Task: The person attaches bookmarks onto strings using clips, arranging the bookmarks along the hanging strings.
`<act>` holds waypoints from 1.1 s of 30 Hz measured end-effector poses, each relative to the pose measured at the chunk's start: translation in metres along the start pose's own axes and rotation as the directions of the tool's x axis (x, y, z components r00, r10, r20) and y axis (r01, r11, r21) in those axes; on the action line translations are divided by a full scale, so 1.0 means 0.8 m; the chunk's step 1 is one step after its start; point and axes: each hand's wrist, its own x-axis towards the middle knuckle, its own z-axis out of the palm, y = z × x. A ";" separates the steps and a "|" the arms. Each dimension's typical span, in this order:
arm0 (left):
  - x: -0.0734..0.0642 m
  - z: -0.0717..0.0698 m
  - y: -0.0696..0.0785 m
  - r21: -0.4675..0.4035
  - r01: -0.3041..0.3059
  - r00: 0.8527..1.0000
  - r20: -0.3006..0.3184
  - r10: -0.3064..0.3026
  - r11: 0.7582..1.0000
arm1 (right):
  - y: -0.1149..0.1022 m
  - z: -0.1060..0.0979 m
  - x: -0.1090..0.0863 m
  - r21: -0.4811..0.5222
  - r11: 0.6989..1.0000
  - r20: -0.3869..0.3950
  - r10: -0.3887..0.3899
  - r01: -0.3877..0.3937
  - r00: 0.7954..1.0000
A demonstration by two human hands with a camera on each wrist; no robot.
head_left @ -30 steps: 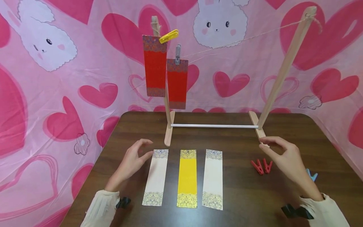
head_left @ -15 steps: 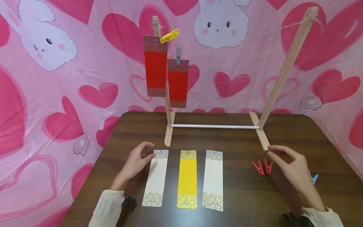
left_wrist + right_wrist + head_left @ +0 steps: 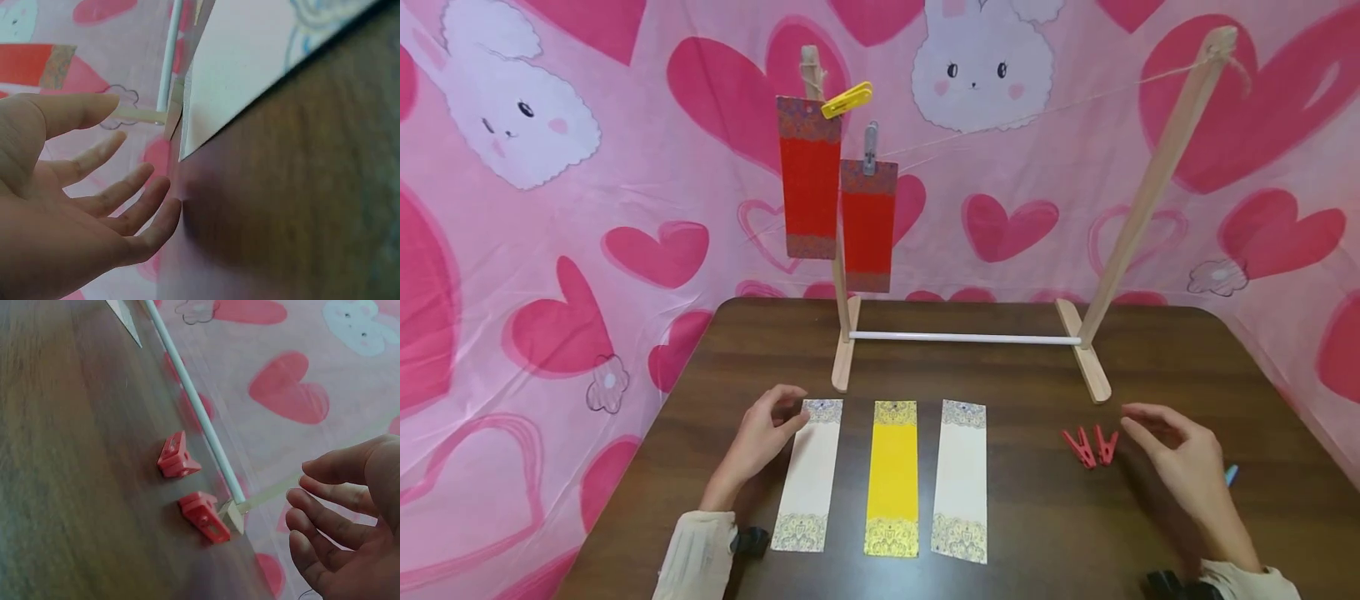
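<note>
My left hand (image 3: 760,442), fingers loosely bent and holding nothing, hovers by the upper left corner of a white patterned bookmark (image 3: 808,475). Beside that lie a yellow bookmark (image 3: 892,471) and a second white bookmark (image 3: 960,471). Over on the right, my right hand (image 3: 1186,467) has relaxed fingers with nothing between them. Just left of its fingertips are two red clothespins, one (image 3: 1079,448) near the other (image 3: 1106,446); the right wrist view shows them standing on the table. A blue clothespin (image 3: 1231,475) is partly hidden behind the right hand.
Behind the bookmarks stands a wooden frame with a right post (image 3: 1157,192), a white crossbar (image 3: 966,337) and a string. Two red bookmarks hang at its left, one (image 3: 810,187) by a yellow clothespin (image 3: 847,99), the other (image 3: 868,233) by a grey clothespin (image 3: 870,148).
My right hand has moved right and nearer to me, away from the stand's right foot, covering more of the blue clothespin. The left hand has shifted slightly right and nearer. The bookmarks stay put.
</note>
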 end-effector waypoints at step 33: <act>-0.006 0.016 -0.014 0.242 0.131 0.984 0.084 -0.155 0.961 | 0.035 0.020 -0.003 -0.276 0.961 0.254 0.102 -0.029 0.962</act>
